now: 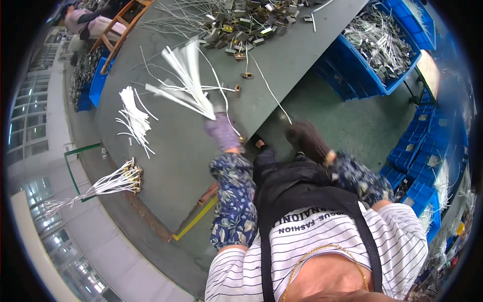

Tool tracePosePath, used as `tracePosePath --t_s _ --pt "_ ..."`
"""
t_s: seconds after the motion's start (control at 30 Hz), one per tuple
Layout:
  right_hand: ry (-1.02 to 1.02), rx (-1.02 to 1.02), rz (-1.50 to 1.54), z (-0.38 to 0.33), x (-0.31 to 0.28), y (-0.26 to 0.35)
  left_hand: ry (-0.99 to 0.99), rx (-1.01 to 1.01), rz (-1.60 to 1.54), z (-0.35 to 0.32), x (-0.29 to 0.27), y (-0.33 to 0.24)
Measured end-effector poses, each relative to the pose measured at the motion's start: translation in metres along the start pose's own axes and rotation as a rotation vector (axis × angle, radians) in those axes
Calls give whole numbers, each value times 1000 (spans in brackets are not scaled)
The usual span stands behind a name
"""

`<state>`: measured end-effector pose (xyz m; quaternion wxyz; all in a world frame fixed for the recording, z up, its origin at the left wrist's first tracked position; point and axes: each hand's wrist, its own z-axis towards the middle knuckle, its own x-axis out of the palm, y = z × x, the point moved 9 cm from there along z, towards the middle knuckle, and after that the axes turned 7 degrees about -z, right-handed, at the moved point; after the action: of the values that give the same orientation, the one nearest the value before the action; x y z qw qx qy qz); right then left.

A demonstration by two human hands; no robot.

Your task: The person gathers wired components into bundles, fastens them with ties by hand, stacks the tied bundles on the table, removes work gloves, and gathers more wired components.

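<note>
My left hand (222, 132), in a purple glove, is closed around a fanned bundle of white tubes or strips (187, 75), blurred by motion. Close by that hand lie thin white wires with small brass-and-dark metal parts (237, 88) at their ends. My right hand (308, 141), in a dark brown glove, is closed at one end of a thin white wire (270, 91). From there the wire runs up and left over the table edge toward the heap of metal parts; its exact grip point is hard to see. A loose pile of white tubes (135, 120) rests left of my left hand.
Across the grey table (171, 166), a heap of small metal parts with wires (251, 25) lies at the far side. A wired bundle (121, 180) overhangs the left edge. Blue crates (347, 75) stand right, one full of wired parts. Another person (90, 22) is at far left.
</note>
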<state>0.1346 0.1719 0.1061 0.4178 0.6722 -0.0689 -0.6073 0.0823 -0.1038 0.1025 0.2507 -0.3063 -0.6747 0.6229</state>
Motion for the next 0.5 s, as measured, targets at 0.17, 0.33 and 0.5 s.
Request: tracePosePath --t_s 0.17,0.33,0.5 --pt "212 -30 -4 -82 -16 4 512 -668 -669 -141 128 23" --pt "593 104 -152 -256 2 -103 442 -571 -499 -103 135 38" --pt "499 744 208 -305 -35 -127 351 -421 -526 -44 121 -5"
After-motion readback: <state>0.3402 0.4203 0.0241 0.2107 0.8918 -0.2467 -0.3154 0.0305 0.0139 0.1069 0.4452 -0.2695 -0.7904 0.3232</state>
